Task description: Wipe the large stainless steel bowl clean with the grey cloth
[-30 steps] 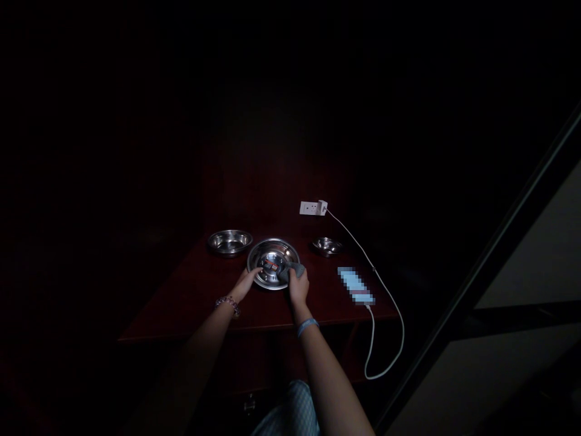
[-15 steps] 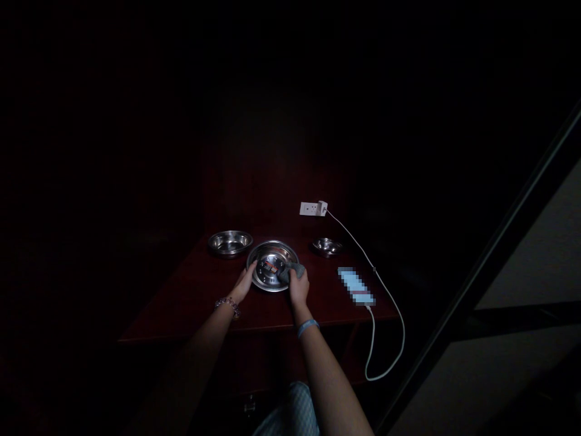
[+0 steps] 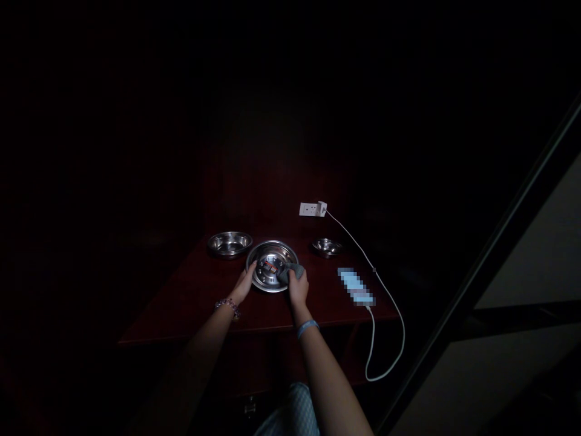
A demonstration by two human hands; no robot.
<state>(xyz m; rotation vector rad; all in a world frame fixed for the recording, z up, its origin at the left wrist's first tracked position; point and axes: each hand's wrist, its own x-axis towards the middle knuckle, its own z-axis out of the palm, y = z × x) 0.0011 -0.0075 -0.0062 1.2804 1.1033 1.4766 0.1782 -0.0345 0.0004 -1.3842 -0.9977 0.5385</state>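
A shiny metal bowl (image 3: 265, 281) with a small label inside is tilted toward me above the dark red table. My left hand (image 3: 244, 284) grips its left rim, the thumb lying over the inner edge. In my right hand (image 3: 298, 286) is a bunched grey cloth (image 3: 290, 272), pressed against the bowl's right inner side. The fingers of both hands are partly hidden by the bowl and the cloth.
A similar metal bowl (image 3: 230, 244) stands at the back left of the table (image 3: 190, 309), a smaller metal bowl (image 3: 327, 247) at the back right. A pixelated phone (image 3: 356, 286) lies to the right, its white cable (image 3: 402, 333) running to a charger in the wall socket (image 3: 308, 209).
Hardly anything differs. The cloth in my right hand has shifted very slightly on the bowl's inner right side, while my left hand keeps its hold on the rim.
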